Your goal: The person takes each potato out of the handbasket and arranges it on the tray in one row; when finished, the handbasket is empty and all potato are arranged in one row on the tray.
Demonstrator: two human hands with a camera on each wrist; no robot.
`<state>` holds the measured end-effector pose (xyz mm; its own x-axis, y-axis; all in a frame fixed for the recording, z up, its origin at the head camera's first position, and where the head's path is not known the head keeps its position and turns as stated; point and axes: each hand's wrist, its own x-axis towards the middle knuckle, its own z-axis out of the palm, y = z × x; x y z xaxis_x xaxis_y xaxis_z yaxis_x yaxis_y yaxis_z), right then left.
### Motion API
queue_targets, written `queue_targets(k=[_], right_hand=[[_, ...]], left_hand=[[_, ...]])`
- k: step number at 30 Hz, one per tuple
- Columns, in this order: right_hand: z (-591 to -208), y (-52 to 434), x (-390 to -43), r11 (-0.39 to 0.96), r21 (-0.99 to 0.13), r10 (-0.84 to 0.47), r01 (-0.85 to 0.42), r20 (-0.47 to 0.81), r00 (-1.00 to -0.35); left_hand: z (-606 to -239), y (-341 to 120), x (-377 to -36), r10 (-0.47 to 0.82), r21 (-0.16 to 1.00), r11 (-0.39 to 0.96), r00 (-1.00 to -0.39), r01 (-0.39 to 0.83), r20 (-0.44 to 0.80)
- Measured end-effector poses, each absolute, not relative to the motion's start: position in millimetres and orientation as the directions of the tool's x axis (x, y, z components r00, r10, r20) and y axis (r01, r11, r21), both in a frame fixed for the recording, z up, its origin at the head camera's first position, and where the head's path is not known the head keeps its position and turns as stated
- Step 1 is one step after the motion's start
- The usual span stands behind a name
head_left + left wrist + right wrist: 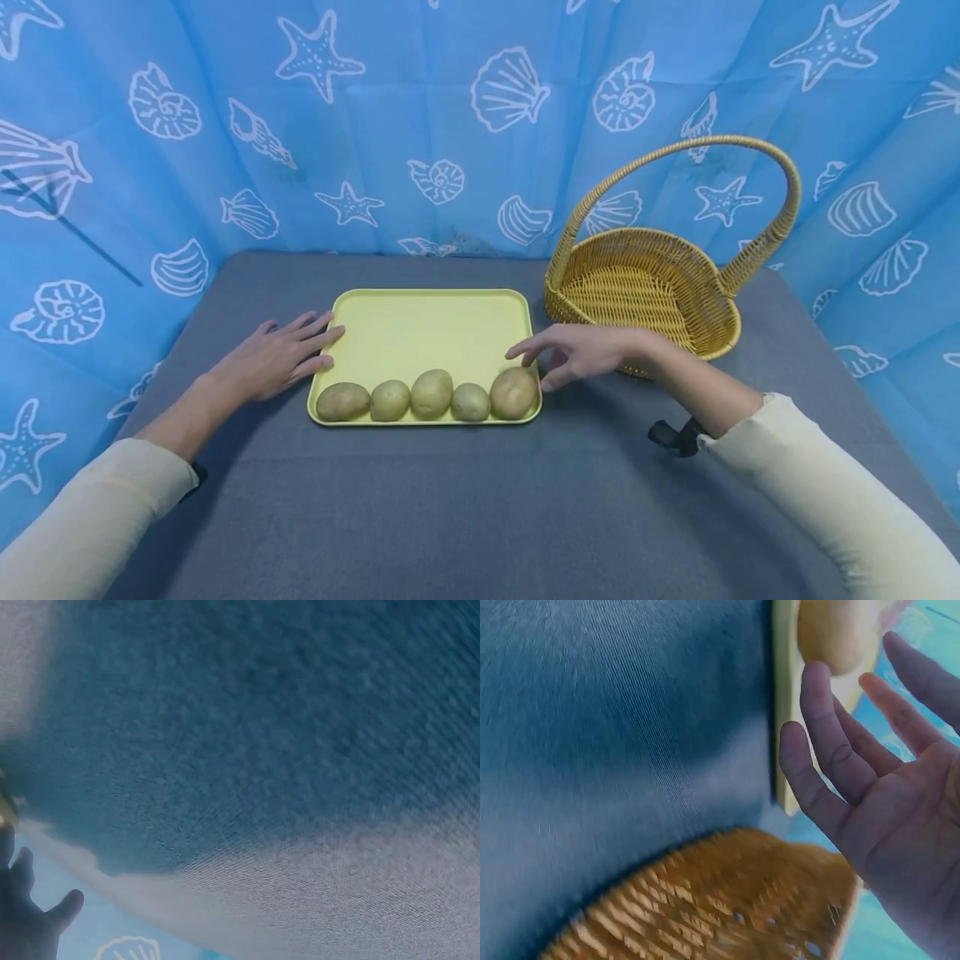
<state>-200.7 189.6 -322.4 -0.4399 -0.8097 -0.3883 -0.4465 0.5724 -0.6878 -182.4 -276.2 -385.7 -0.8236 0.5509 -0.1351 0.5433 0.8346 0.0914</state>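
Potatoes, five of them, are lined up along the lower edge of the yellow tray (420, 321) at frame center. The right hand (577, 354) is held relaxed with fingers spread, grasping nothing, just over the rightmost potato (513, 392). The left hand (273, 358) is laid flat, fingertips at the tray's left edge. Plenty of bare gray table (465, 508) is seen below. The wicker basket (645, 287) sits at right, near the tray. Spread fingers (821, 712) are shown close-up only by the right wrist view; mostly cloth is caught by the left one.
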Motion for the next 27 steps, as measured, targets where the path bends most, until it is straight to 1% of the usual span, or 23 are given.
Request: queue_targets(k=[3, 6, 11, 16, 19, 23, 25, 27], right_hand=[[-309, 202, -196, 0.588, -0.703, -0.787, -0.4, -0.382, -0.485], [-291, 217, -190, 0.596, -0.706, -0.768, -0.382, -0.362, -0.529], [-262, 250, -182, 0.642, -0.676, -0.709, -0.361, -0.345, -0.615], [-246, 295, -175, 0.689, -0.642, -0.637, -0.337, -0.314, -0.704], [-242, 325, -170, 0.726, -0.622, -0.563, -0.292, -0.295, -0.772], [-245, 362, -168, 0.804, -0.554, -0.417, -0.217, -0.264, -0.87], [-250, 377, -169, 0.836, -0.52, -0.348, -0.178, -0.249, -0.904], [-256, 390, -170, 0.852, -0.503, -0.296, -0.147, -0.231, -0.927]], left_hand=[[-384, -276, -181, 0.552, 0.082, 0.834, -0.823, 0.546, -0.132], [-384, -276, -181, 0.551, 0.076, 0.834, -0.824, 0.546, -0.127], [-385, -277, -181, 0.549, 0.065, 0.836, -0.827, 0.545, -0.117], [-382, -278, -180, 0.54, 0.069, 0.841, -0.832, 0.536, -0.129], [-379, -280, -179, 0.53, 0.07, 0.848, -0.837, 0.525, -0.137], [-377, -284, -179, 0.513, 0.068, 0.859, -0.848, 0.508, -0.138], [-376, -287, -179, 0.491, 0.049, 0.871, -0.862, 0.489, -0.128], [-375, -291, -180, 0.464, 0.014, 0.885, -0.881, 0.465, -0.09]])
